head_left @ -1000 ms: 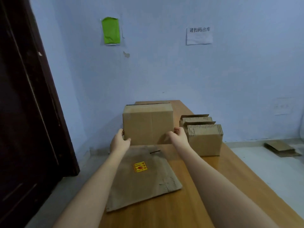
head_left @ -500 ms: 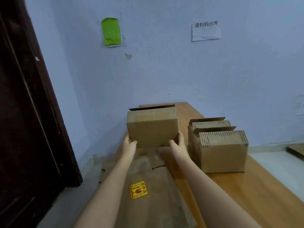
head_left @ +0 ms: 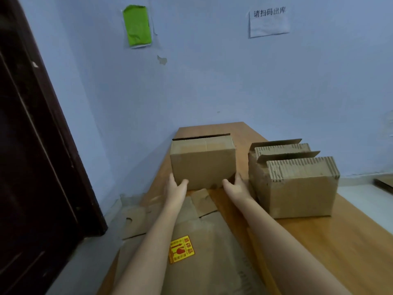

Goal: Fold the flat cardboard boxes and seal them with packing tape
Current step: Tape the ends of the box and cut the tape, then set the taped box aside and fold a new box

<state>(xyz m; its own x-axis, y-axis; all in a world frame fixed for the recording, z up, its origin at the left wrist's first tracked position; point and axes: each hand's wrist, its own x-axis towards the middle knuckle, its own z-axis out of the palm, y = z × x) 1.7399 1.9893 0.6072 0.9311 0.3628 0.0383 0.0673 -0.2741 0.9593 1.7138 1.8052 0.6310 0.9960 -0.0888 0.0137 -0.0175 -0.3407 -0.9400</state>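
- Presently, one assembled brown corrugated cardboard box (head_left: 203,165) stands at the far end of the long wooden table (head_left: 350,241), near the blue wall.
- Left hand (head_left: 175,187) holds the box's lower left corner, thumb across the front face and fingers round the side.
- Right hand (head_left: 238,185) holds the lower right corner likewise, fingers against the side face.
- Box's top flaps lie down; a dark gap shows along the rear top edge. A faint glossy band across the top front suggests tape, but this cannot be confirmed.
- Just to the right, apart from the held box, two further folded brown cardboard boxes (head_left: 297,188) stand one behind the other, upper flaps raised and unsealed.
- Near the camera, a flat unfolded cardboard blank with a yellow-and-red fragile sticker (head_left: 202,252) lies under the forearms, partly overhanging the table's left edge; more flat cardboard pieces (head_left: 136,220) lie beyond that edge.
- No tape roll or dispenser is in view.
- Assessment: task is part done. One box appears formed and set in place; two await closing and sealing; at least one blank is yet to be folded.
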